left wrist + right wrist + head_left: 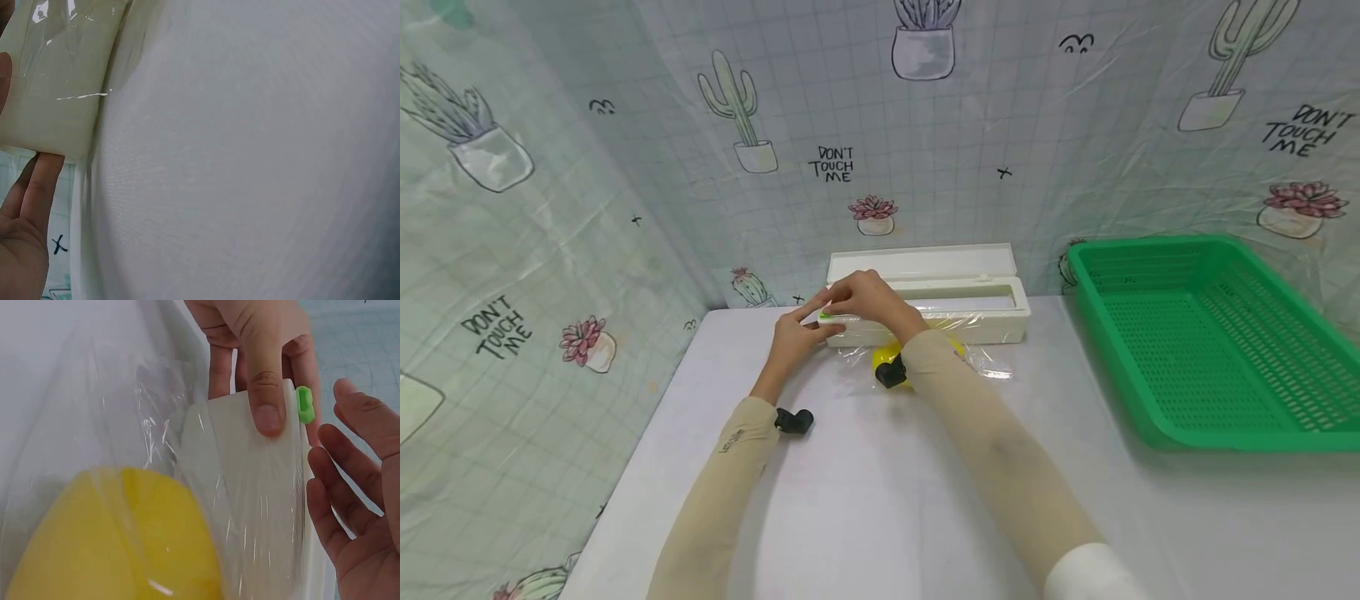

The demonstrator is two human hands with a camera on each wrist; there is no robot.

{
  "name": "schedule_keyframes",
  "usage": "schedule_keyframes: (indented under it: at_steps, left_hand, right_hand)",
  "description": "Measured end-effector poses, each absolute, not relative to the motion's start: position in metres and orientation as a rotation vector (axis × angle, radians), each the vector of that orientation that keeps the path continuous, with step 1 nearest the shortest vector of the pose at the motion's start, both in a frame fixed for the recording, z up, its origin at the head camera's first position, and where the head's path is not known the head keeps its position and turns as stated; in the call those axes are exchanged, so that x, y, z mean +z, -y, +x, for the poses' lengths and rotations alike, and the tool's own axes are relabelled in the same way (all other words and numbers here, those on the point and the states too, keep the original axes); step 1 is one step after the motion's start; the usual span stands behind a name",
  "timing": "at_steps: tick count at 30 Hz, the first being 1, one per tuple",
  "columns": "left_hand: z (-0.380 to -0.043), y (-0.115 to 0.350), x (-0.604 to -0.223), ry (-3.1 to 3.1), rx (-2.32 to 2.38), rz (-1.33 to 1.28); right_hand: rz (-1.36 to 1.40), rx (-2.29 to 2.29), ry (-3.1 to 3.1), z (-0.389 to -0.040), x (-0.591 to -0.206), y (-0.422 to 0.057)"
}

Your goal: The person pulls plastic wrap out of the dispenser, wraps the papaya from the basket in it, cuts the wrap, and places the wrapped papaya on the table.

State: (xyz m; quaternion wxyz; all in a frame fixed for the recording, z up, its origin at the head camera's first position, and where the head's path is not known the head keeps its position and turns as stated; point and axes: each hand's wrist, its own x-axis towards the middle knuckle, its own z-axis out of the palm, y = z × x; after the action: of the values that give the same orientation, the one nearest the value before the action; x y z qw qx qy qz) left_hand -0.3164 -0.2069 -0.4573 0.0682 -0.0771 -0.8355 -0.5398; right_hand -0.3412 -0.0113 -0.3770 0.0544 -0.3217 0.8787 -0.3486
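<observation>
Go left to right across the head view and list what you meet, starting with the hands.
Left hand → right hand → green basket. The white box is left out, since both hands overlap it.

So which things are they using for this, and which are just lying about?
Seems part of the job:
white box, gripped by the left hand
clear film
green slider
yellow thing under the film

Just there:
green basket, off to the side
cactus-patterned sheet behind
</observation>
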Motion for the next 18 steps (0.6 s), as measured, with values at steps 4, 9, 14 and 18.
schedule_keyframes:
  at_steps: [4, 9, 14, 18]
  left_hand:
    - [-0.310, 0.205, -0.448, 2.523, -1.687, -0.235]
    - [-0.318, 0.208, -0.458, 2.511, -1.720, -0.236]
    - [-0.318, 0.211, -0.460, 2.500, -1.666, -0.236]
    - [-0.317, 0.212, -0.460, 2.494, -1.688, -0.258]
  right_hand:
    - [-0.978, -0.995, -2.677, -0.339, -0.381, 0.014]
    - [-0.962, -0.980, -2.704, -0.337, -0.384, 0.015]
    - [-1.023, -0.936, -2.759, -0.338, -0.383, 0.019]
    - [-1.017, -0.856, -2.812, -0.340, -0.382, 0.023]
